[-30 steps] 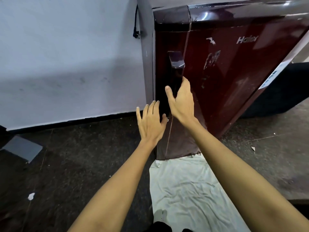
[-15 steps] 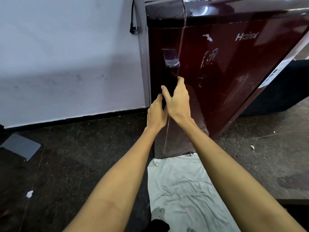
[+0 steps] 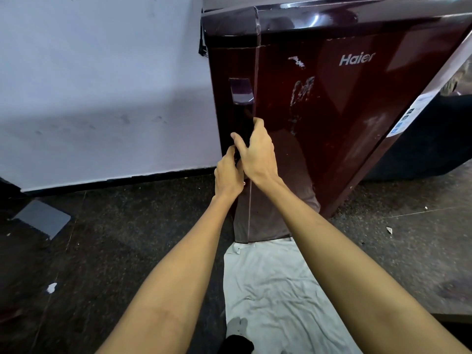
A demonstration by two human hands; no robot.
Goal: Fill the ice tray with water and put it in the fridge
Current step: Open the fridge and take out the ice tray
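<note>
A dark red fridge stands against the pale wall with its door closed. Its vertical door handle runs down the left edge of the door. My right hand is wrapped around the lower part of the handle. My left hand grips the same handle just below and to the left, touching the right hand. No ice tray is in view.
A crumpled white cloth lies on the dark stone floor in front of the fridge. A grey flat piece lies at the left by the wall. A black object stands right of the fridge.
Both hands went from open in front of the door to closed around the handle. The view has shifted slightly; the door has stayed closed.
</note>
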